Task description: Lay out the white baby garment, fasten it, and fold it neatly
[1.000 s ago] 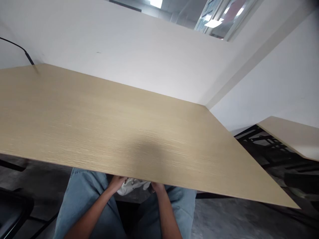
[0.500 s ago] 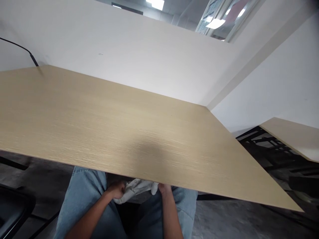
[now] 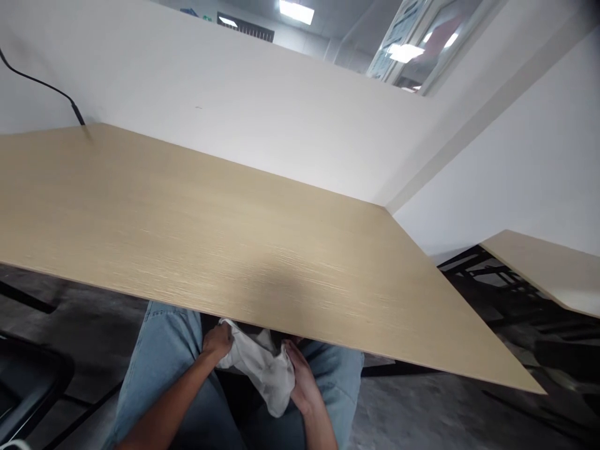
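A crumpled white cloth (image 3: 262, 369) is stretched between my hands, low between my knees and just below the desk's front edge. My left hand (image 3: 217, 341) is closed in a fist around its upper left end. At the right side, my right hand (image 3: 300, 375) has its fingers against the fabric and grips it, with the fingertips partly hidden behind it. A loose rounded end of the cloth hangs down between the hands. What kind of cloth item it is I cannot make out.
A wooden desk (image 3: 262, 237) spreads out in front, over my jeans-clad legs (image 3: 162, 350). White partitions (image 3: 262, 119) stand behind it and to the right. A black cable (image 3: 51, 87) reaches its back left corner. A black chair (image 3: 28, 387) is at lower left, another desk (image 3: 544, 262) at right.
The cloth has swung so its right part hangs lower and nearer to me. My right hand has come out further from under the desk edge and turned. The view has shifted slightly.
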Available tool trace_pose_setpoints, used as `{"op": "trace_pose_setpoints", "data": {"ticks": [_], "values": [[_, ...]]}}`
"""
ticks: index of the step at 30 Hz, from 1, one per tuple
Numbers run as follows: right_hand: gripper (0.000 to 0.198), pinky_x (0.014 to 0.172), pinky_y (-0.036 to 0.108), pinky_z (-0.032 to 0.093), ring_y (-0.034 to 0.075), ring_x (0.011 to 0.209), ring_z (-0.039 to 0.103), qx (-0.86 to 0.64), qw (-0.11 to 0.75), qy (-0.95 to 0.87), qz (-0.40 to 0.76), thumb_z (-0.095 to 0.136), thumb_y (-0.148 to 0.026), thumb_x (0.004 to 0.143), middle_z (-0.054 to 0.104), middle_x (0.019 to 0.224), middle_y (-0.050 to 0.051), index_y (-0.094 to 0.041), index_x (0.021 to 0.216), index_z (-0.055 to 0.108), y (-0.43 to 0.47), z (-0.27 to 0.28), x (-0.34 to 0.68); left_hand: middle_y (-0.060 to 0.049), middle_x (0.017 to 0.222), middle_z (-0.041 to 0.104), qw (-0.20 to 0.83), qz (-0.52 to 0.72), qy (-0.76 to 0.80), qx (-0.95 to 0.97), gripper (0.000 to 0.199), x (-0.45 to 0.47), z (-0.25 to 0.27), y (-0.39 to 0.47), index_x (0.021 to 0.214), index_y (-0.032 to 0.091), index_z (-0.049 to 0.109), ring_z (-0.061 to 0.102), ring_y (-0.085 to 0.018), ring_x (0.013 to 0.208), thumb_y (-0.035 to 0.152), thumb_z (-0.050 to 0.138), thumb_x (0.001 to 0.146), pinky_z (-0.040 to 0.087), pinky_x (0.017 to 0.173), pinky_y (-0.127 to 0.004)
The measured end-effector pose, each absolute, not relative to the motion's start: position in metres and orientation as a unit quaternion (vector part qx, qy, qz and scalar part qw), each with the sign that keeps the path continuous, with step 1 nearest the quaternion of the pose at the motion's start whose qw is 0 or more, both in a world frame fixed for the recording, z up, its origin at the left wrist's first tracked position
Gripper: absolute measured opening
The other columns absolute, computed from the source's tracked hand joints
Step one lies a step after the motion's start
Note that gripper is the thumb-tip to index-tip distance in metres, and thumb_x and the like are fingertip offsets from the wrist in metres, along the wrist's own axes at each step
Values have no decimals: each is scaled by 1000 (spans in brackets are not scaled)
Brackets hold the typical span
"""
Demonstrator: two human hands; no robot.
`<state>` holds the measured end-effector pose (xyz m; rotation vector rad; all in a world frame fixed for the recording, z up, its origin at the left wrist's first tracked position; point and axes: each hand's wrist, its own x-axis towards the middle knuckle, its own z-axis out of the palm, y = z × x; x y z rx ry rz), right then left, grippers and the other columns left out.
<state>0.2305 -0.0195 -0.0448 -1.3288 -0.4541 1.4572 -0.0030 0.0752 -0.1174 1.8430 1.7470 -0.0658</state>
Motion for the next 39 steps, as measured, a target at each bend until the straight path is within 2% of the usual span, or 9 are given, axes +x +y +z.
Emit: {"op": "trace_pose_setpoints", "data": {"ticks": [3,7,10,18,22,26,29,32,39], "values": [[42,81,32,51,23,91,65,-622,479,-379,489,75,-56,74,71,95,5,-21,96,66,-50,-25,242,-21,110,74,269,-19,678,684,39,-5,-101,74,110,10,69,71,-33,108,34,41,98,51,92,-40],[47,76,30,47,24,83,66,-700,263,-565,349,79,-41,69,72,88,2,-23,111,66,-85,7,256,-15,105,77,251,-4,666,702,43,-13,-80,63,99,17,74,73,-29,102,36,36,100,51,85,-35],[24,79,32,46,28,89,69,-716,179,-604,301,67,-38,80,75,91,6,-23,99,74,-105,27,261,-12,98,78,239,21,669,704,39,-18,-67,52,88,21,76,74,-27,95,37,41,97,48,76,-32],[38,69,30,50,21,75,62,-651,307,-671,178,46,-44,101,64,81,7,-22,78,66,-126,97,259,-2,82,65,156,204,667,699,22,-34,-11,21,69,21,52,64,-17,72,25,49,91,38,67,-26],[29,82,35,52,25,91,62,-629,377,-676,72,45,-41,101,65,95,10,-24,90,66,-128,123,262,3,67,60,189,235,662,686,7,-54,14,2,95,24,53,64,-20,65,25,49,89,36,62,-25],[34,67,29,49,22,75,61,-652,398,-633,124,37,-45,104,62,81,6,-24,92,61,-125,143,270,1,81,68,279,303,577,705,37,-73,43,-8,120,27,56,66,-19,70,25,50,83,44,66,-25],[36,60,25,45,18,65,57,-649,384,-625,201,38,-47,103,59,72,1,-23,88,59,-124,164,274,1,71,65,347,260,491,756,19,-87,72,-12,92,25,70,62,-19,69,34,56,83,45,66,-24],[27,67,24,45,18,76,59,-651,339,-641,224,52,-43,97,65,81,2,-22,85,62,-127,188,281,0,69,66,398,197,439,781,28,-105,97,-13,72,23,72,61,-20,71,50,68,77,48,65,-25],[32,63,25,44,18,69,57,-647,387,-607,252,64,-47,88,64,73,3,-18,79,73,-134,215,307,-2,80,73,409,297,458,731,41,-139,131,4,80,27,75,66,-25,82,66,64,80,57,71,-28]]}}
